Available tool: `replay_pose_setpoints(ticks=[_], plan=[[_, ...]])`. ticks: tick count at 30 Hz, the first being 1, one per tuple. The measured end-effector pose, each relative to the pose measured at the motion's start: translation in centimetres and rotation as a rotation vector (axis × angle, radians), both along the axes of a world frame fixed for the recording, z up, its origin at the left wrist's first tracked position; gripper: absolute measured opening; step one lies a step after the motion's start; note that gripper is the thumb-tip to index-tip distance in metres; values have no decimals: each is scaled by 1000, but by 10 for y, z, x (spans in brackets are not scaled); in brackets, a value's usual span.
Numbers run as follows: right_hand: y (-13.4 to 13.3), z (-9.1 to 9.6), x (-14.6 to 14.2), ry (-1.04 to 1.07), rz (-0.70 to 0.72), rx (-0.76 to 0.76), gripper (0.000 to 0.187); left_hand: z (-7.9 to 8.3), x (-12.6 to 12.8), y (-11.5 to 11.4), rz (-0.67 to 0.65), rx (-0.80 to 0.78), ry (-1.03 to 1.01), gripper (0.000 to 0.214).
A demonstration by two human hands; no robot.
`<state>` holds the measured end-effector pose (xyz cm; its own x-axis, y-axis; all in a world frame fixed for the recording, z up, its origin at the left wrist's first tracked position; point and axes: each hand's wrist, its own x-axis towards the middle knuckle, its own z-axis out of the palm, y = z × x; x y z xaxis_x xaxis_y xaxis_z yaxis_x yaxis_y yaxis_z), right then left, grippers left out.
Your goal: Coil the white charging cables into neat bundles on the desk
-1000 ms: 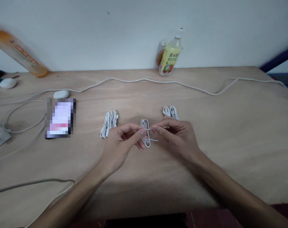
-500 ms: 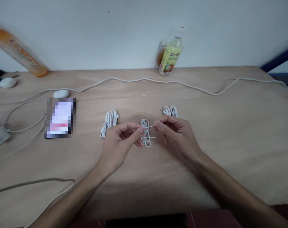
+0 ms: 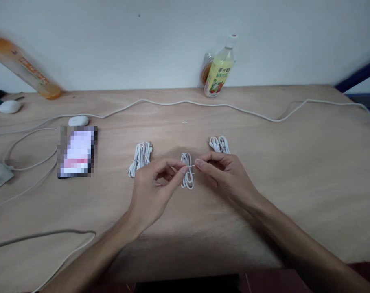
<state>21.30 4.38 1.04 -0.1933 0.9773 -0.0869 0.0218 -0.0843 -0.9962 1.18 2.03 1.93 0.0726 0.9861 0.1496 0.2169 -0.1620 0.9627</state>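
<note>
Above the middle of the table, my left hand [image 3: 152, 185] and my right hand [image 3: 230, 175] pinch a thin white twist tie [image 3: 192, 165] between thumb and fingertips, one at each side of it. Right under the fingertips lies a small coiled white cable [image 3: 190, 181], partly covered by my left fingers. Whether the tie passes around the coil or only over it, I cannot tell. Beside my left hand rests a bundle of white cables [image 3: 141, 154], tied at its middle. A second white cable bundle [image 3: 220, 144] sits just behind my right hand, which hides its near end.
A long white cord [image 3: 172, 103] crosses the wooden table [image 3: 294, 171]. On the left are a blurred-out phone [image 3: 76, 152], a white earbud case [image 3: 78, 121] and loose cables. A yellow drink bottle [image 3: 220, 73] and an orange bottle [image 3: 26, 67] lean on the wall.
My hands have drawn closer together over the middle coil, the left one shifting slightly right. The stretch of twist tie showing between the fingertips is shorter, and its loose end now lies over the coil.
</note>
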Motion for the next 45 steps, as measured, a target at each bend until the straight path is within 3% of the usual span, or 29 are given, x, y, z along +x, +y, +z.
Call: replay_pose_setpoints(ticks=[6, 12, 30, 45], plan=[[-1, 2, 0, 29, 63, 4, 27, 2, -1, 0, -10, 192, 162, 2], [-2, -2, 0, 90, 64, -13, 23, 1, -1, 0, -2, 257, 189, 5], [-1, 5, 1, -10, 111, 46, 32, 3, 1, -2, -49, 197, 160, 16], [-3, 4, -1, -57, -3, 135, 27, 0, 2, -1, -14, 65, 41, 13]])
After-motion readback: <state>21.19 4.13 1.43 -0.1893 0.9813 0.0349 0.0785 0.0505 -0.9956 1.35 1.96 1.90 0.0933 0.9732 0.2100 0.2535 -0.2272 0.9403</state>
